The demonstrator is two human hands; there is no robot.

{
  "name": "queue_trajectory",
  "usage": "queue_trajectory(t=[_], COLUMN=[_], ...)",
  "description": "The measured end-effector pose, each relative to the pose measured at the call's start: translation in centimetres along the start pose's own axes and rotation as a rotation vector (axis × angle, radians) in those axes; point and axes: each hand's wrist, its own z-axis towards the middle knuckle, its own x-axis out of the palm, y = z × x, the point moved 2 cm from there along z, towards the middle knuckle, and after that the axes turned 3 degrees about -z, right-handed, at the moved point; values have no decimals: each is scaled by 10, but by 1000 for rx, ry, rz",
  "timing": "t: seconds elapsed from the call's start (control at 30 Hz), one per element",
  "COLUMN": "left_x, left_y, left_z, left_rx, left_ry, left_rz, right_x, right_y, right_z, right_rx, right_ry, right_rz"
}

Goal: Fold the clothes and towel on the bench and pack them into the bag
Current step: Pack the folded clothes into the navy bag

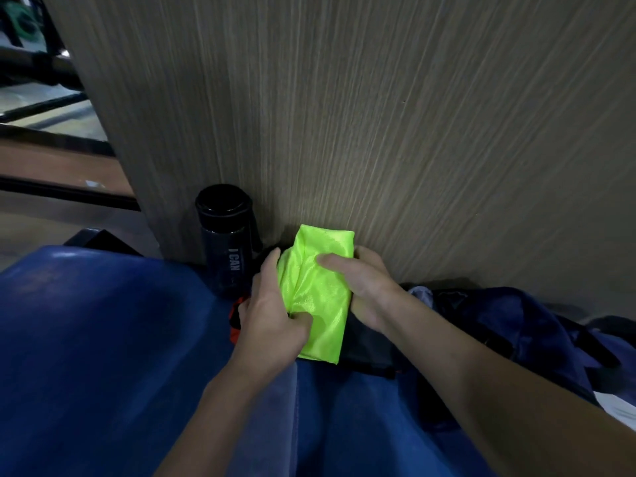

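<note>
The dark, translucent plastic water bottle with a black lid (230, 246) carries the words "I CAN" in pale capital letters, printed sideways along its body. No other writing can be read anywhere.

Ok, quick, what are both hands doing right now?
Left hand: grips the green cloth by its left edge.
Right hand: holds its right side, thumb on top.

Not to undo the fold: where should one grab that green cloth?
By its long edges: left hand from the left, right hand from the right, as now. The green cloth is a narrow folded strip, shiny, likely slippery; one corner would probably let it unfold.
</note>
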Motion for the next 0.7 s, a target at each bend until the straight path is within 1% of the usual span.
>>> queue_trajectory(t=[0.07,0.17,0.33,0.4,0.47,0.53,0.6,0.67,0.7], left_x=[0,0,7,16,25,35,46,61,70], left_y=[-9,-25,-51,-64,-77,-89,-107,-127,-138], left_z=[-2,-7,-25,-32,-38,-44,-52,-62,-68], left_rx=[6,78,176,202,245,307,376,454,488], left_ry=[-42,-75,-4,33,95,181,300,414,463], left_rz=[-37,-54,-169,-172,-130,-25,106,226,286], right_x=[0,-6,-35,-54,-80,-110,-138,-159,-167], right_y=[7,19,35,40,47,57,66,70,70], right_z=[-13,-42,-94,-113,-131,-148,-167,-186,-195], right_rx=[-55,-128,-185,-208,-293,-425,-512,-517,-508], right_ry=[-10,17,54,55,4,-34,18,105,130], right_rz=[41,126,184,160,37,-159,-435,-799,-919])
